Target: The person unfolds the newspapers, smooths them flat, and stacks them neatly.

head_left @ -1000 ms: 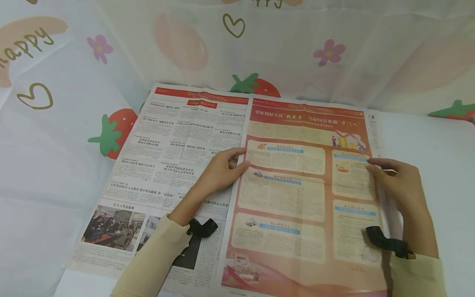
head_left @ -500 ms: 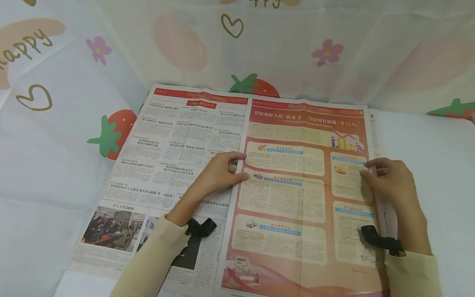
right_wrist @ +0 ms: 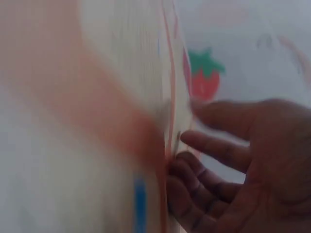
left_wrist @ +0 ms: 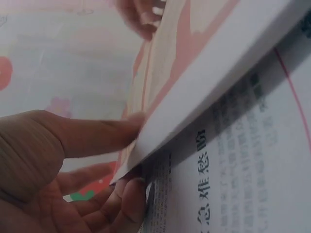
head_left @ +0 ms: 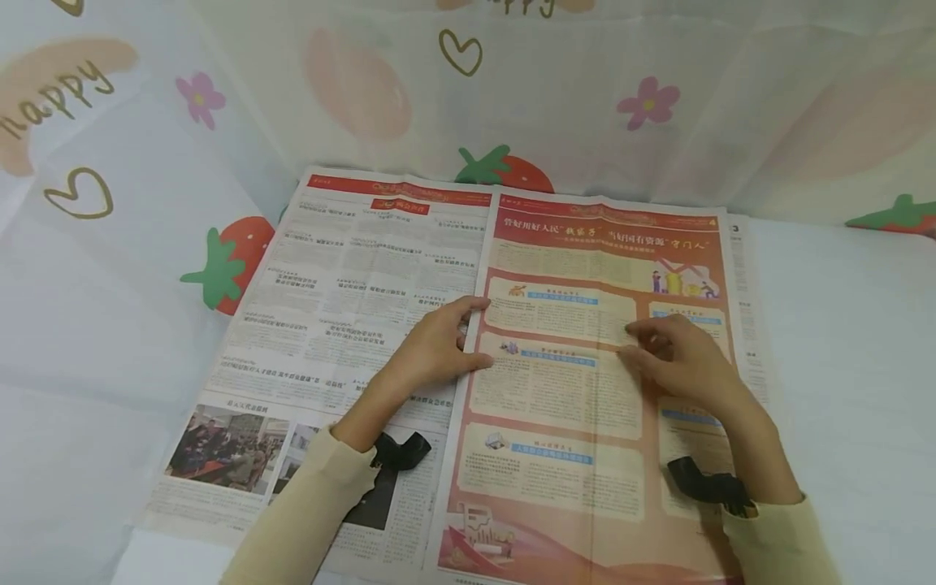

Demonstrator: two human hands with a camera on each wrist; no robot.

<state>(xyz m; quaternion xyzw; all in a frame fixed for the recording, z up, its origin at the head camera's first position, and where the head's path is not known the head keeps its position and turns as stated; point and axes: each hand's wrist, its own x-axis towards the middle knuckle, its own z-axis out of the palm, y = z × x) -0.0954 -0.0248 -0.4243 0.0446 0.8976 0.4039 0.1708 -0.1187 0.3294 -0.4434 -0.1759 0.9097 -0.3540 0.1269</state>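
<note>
A newspaper point(head_left: 556, 390) with a red and orange page numbered 4 lies over a second spread point(head_left: 314, 276) printed in black on white. At its left edge my left hand point(head_left: 431, 345) pinches the sheet. The left wrist view shows the thumb on top of the raised edge point(left_wrist: 165, 116) and curled fingers beneath it. My right hand point(head_left: 683, 361) is over the middle-right of the orange page, fingers loosely bent. In the right wrist view its fingertips point(right_wrist: 182, 158) are at the page surface; whether they touch it is unclear.
White cloth printed with strawberries point(head_left: 515, 171), flowers and hearts hangs behind and at the left. More newspaper sheets point(head_left: 746, 268) show past the right edge of the orange page. A black wrist camera point(head_left: 705, 483) sits on the right sleeve, another point(head_left: 402, 451) on the left.
My right hand has moved left from the orange page's right edge to over its middle-right. The left hand stays at the left edge, its thumb slightly lower.
</note>
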